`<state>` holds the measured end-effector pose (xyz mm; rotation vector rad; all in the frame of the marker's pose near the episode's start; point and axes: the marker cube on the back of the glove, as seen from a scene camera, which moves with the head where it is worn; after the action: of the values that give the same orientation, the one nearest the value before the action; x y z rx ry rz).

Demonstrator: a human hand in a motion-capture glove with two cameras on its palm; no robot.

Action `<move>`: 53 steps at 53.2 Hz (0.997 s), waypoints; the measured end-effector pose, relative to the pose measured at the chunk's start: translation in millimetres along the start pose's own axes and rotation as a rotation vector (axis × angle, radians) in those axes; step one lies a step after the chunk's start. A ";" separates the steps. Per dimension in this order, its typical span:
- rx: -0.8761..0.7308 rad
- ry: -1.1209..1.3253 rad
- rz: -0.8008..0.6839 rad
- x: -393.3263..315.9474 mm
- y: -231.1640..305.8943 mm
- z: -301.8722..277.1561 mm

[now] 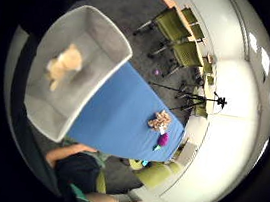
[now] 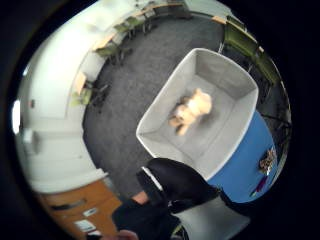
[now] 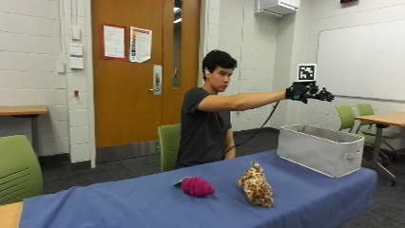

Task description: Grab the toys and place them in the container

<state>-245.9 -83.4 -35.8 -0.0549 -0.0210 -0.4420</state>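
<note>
Here, the gloved right hand is held high above the grey container, fingers spread, empty; a tan plush toy is seen inside; spotted toy and pink toy remain on the bench; both judged soft, light, best taken around the body.

Fabric containers: one, a grey bin on the worktop.
Toys in container: one, a tan plush.
Toys on worktop: two, a spotted plush and a magenta plush.
</note>
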 end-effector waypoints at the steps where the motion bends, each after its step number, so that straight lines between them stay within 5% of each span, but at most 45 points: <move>1: 0.006 0.035 0.014 -1.8 3.8 -1.7; 8: 0.044 0.101 0.044 51.2 29.6 -12.0; 16: 0.069 -0.073 -0.211 138.0 81.1 -25.5; 24: 0.075 0.117 0.305 254.2 95.0 -0.8; 53: -0.130 -0.014 0.560 444.3 154.9 185.0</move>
<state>220.4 -122.6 155.6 -0.1861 0.0092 0.1178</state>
